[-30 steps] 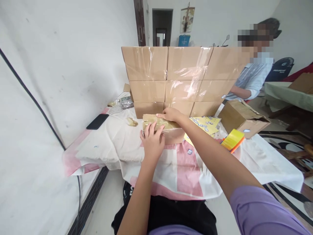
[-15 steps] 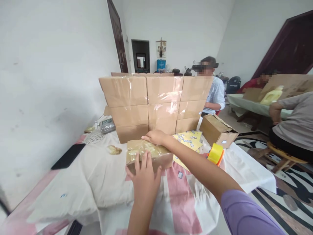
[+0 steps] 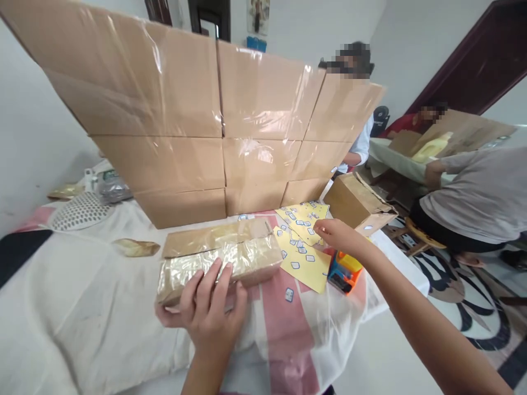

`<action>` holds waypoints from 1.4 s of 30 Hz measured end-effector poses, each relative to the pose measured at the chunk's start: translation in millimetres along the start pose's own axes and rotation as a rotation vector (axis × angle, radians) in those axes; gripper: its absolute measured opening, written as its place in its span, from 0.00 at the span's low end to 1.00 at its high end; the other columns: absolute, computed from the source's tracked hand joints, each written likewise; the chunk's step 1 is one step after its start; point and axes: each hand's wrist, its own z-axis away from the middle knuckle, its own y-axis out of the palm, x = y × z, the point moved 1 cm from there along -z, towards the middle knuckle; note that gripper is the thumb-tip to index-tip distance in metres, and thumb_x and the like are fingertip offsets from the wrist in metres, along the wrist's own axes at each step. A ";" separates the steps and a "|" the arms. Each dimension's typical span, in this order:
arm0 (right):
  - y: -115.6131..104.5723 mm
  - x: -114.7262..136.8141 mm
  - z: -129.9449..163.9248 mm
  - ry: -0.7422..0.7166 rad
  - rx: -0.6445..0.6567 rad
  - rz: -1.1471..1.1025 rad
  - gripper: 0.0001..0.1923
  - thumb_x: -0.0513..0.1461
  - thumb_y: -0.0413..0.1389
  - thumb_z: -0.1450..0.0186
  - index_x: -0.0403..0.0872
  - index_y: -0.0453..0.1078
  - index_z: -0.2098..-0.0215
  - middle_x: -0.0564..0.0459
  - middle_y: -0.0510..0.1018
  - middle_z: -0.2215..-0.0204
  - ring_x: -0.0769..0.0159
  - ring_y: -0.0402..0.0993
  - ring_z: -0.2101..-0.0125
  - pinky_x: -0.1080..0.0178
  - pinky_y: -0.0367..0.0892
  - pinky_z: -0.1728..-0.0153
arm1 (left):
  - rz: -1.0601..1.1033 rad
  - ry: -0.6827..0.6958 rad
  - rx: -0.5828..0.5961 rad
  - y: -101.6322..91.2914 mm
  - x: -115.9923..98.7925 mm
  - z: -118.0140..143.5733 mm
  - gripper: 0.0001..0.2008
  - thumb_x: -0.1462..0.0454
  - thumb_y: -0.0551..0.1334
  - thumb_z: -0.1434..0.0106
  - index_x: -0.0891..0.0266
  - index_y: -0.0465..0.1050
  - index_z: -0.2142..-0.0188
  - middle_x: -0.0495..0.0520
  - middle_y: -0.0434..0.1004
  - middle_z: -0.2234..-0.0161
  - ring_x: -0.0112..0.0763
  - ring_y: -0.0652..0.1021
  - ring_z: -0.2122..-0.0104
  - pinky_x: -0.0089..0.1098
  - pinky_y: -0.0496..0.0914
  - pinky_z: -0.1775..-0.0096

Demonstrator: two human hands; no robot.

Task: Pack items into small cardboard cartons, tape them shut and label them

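A small cardboard box (image 3: 257,258) lies on the tablecloth, with shiny clear tape across its top and near edge. My left hand (image 3: 212,302) rests on its near left side, fingers spread over the tape and thumb apart. Clear of the box, my right hand (image 3: 341,236) hovers above yellow sheets (image 3: 307,263) dotted with small labels. Its fingers are curled together, and nothing shows in them. Just below that hand stands an orange and blue tape dispenser (image 3: 341,280) with a yellow roll, partly covered by the wrist.
Taped cardboard boxes (image 3: 181,159) form a wall behind the small box. An open carton (image 3: 358,203) stands at the right. A white perforated item (image 3: 82,211) and a crumpled tape piece (image 3: 135,247) lie at the left. Other people (image 3: 477,192) sit beyond the table's right side.
My right hand has left the top of the box and moved right, over the yellow sheets near the tape dispenser. My left hand stays on the box. The view has come closer and tilted down.
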 end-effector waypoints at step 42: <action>56.9 21.4 35.9 -0.055 0.249 0.038 0.09 0.31 0.44 0.30 0.48 0.58 0.67 0.51 0.70 0.64 0.64 0.66 0.68 0.62 0.55 0.67 | 0.197 0.144 -0.009 10.6 54.1 -9.6 0.20 0.62 0.72 0.42 0.58 0.79 0.49 0.57 0.84 0.55 0.46 0.72 0.50 0.48 0.52 0.35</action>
